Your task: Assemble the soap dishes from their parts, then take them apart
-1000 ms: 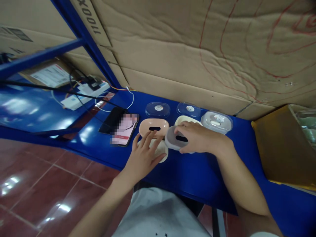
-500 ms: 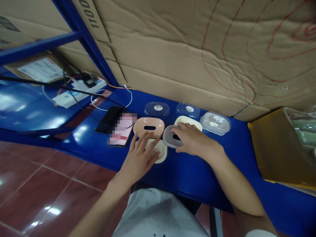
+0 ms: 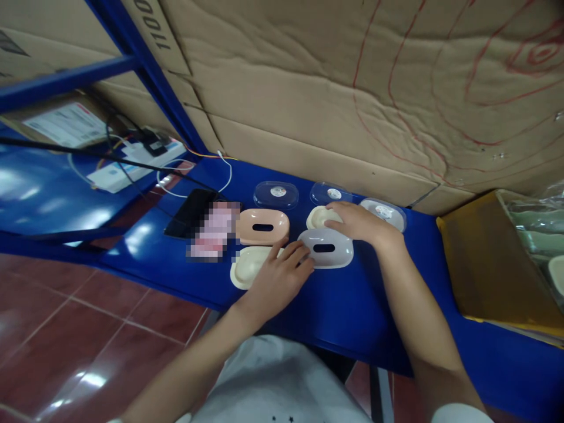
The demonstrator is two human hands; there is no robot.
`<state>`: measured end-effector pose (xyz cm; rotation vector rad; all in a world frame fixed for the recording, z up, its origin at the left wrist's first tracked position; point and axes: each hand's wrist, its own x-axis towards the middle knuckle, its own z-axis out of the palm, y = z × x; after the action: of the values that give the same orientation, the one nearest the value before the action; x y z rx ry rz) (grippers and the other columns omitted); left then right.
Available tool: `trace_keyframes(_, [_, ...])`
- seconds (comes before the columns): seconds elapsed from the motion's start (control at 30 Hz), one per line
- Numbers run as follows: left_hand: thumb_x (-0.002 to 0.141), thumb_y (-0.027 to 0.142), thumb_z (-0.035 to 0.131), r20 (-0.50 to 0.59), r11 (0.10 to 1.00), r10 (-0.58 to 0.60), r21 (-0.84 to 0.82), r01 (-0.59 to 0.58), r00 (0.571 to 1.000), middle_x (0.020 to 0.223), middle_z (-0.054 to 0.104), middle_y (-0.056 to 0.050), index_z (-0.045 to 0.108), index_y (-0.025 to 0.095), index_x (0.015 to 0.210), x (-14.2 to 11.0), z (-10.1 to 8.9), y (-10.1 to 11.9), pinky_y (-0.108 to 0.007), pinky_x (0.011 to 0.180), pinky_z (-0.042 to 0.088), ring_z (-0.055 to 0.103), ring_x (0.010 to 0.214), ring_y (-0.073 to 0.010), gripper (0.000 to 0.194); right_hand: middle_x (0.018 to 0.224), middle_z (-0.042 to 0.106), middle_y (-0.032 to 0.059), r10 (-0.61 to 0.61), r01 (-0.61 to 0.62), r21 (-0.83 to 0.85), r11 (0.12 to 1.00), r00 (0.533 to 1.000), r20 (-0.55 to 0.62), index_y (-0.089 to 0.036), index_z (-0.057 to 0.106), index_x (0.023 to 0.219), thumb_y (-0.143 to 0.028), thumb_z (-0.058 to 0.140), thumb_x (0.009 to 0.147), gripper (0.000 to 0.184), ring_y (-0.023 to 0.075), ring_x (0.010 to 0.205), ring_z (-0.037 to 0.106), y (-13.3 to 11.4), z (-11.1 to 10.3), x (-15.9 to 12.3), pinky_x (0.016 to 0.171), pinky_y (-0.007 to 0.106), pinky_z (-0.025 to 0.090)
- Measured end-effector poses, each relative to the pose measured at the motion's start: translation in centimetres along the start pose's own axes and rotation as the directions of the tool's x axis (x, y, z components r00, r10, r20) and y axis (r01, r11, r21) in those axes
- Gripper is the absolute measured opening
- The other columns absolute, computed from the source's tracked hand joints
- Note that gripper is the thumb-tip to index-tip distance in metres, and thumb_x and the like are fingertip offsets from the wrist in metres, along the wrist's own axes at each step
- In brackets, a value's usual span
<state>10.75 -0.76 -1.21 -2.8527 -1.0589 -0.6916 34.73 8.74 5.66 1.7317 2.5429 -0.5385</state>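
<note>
My left hand (image 3: 284, 267) rests its stretched fingertips on the left rim of a grey oval soap-dish tray (image 3: 331, 258) with a dark slot in its middle. Partly under that hand lies a cream oval base (image 3: 249, 264). My right hand (image 3: 363, 222) grips the right side of another cream base (image 3: 316, 218), thumb in front and fingers behind. A peach slotted tray (image 3: 264, 235) sits just behind the left hand. To the right of my right hand, a clear lid over a pale dish (image 3: 390, 212) is partly hidden by it.
Two clear lids with round stickers, a left one (image 3: 275, 195) and a right one (image 3: 330, 192), lie along the cardboard wall (image 3: 304, 135). Phones (image 3: 189, 214) lie at the left on the blue table (image 3: 304, 311). An open carton (image 3: 506, 264) stands at the right.
My right hand has let go of the grey tray, which now lies flat, and has taken hold of the cream base behind it. My left hand has shifted right from the front cream base to the grey tray.
</note>
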Motion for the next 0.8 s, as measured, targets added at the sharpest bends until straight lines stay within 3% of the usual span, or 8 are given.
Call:
trace_keyframes(0.17, [0.104,0.010,0.062,0.043,0.995,0.093,-0.051,-0.091,0.995,0.126,0.074,-0.011,0.069,0.015,0.116,-1.1,0.0,0.5,-0.051,0.114,0.056,0.068,0.128,-0.0302,0.015,0.152,0.063,0.0190,0.096,-0.095,-0.050,0.994,0.995,0.020,-0.021,0.055,0.152,-0.050,0.067,0.101,0.060,0.0391,0.137,0.062,-0.6,0.7,0.6,0.112,0.050,0.048])
trace_keyframes(0.33, [0.105,0.011,0.057,0.086,0.991,0.106,-0.092,-0.098,0.991,0.126,0.072,-0.013,0.067,0.015,0.117,-1.8,-0.2,1.4,-0.049,0.117,0.056,0.068,0.128,-0.0286,0.016,0.162,0.050,0.0253,0.157,-0.152,-0.104,0.983,0.986,0.047,-0.019,0.037,0.166,-0.050,0.086,0.085,0.100,0.0473,0.143,0.054,-2.2,2.0,0.9,0.114,0.057,0.045])
trace_keyframes(0.47, [0.106,0.009,0.054,0.102,0.987,0.101,-0.137,-0.087,0.990,0.126,0.072,-0.012,0.065,0.016,0.118,-1.9,-0.1,1.8,-0.048,0.120,0.054,0.067,0.130,-0.0262,0.017,0.157,0.055,0.0243,0.147,-0.138,-0.128,0.982,0.987,0.066,-0.018,0.042,0.162,-0.045,0.090,0.078,0.100,0.0482,0.143,0.052,-2.3,2.5,1.1,0.116,0.057,0.041])
trace_keyframes(0.57, [0.105,0.008,0.054,0.121,0.986,0.108,-0.142,-0.091,0.987,0.125,0.072,-0.011,0.065,0.017,0.118,-1.7,-0.1,1.7,-0.049,0.123,0.051,0.067,0.131,-0.0254,0.019,0.150,0.061,0.0212,0.123,-0.115,-0.126,0.985,0.991,0.058,-0.018,0.045,0.158,-0.047,0.088,0.079,0.095,0.0457,0.139,0.054,-1.4,1.1,0.7,0.116,0.055,0.040])
trace_keyframes(0.63, [0.105,0.008,0.055,0.117,0.988,0.103,-0.128,-0.088,0.988,0.127,0.071,-0.012,0.065,0.016,0.120,-1.3,0.0,1.4,-0.049,0.122,0.051,0.067,0.132,-0.0263,0.020,0.151,0.060,0.0185,0.090,-0.091,-0.098,0.991,0.996,-0.017,-0.021,0.042,0.159,-0.049,0.085,0.082,0.093,0.0435,0.140,0.053,-0.6,-0.8,-0.5,0.116,0.054,0.040])
trace_keyframes(0.73, [0.105,0.008,0.054,0.117,0.996,0.046,-0.087,-0.036,0.992,0.126,0.071,-0.013,0.066,0.015,0.120,0.3,-0.1,0.4,-0.051,0.122,0.049,0.068,0.128,-0.0278,0.020,0.152,0.059,0.0124,-0.004,0.009,0.018,1.000,0.972,-0.234,-0.030,0.041,0.157,-0.048,0.083,0.082,0.088,0.0422,0.142,0.051,0.1,-3.5,-3.8,0.117,0.058,0.039])
trace_keyframes(0.8, [0.106,0.010,0.052,0.141,0.997,0.001,-0.072,0.009,0.990,0.119,0.072,-0.012,0.067,0.015,0.116,1.6,-0.2,-0.5,-0.053,0.121,0.049,0.070,0.122,-0.0278,0.018,0.154,0.057,0.0094,-0.060,0.080,0.067,0.995,0.965,-0.256,-0.034,0.040,0.157,-0.047,0.083,0.081,0.088,0.0408,0.142,0.052,-0.2,-4.1,-6.5,0.118,0.058,0.039])
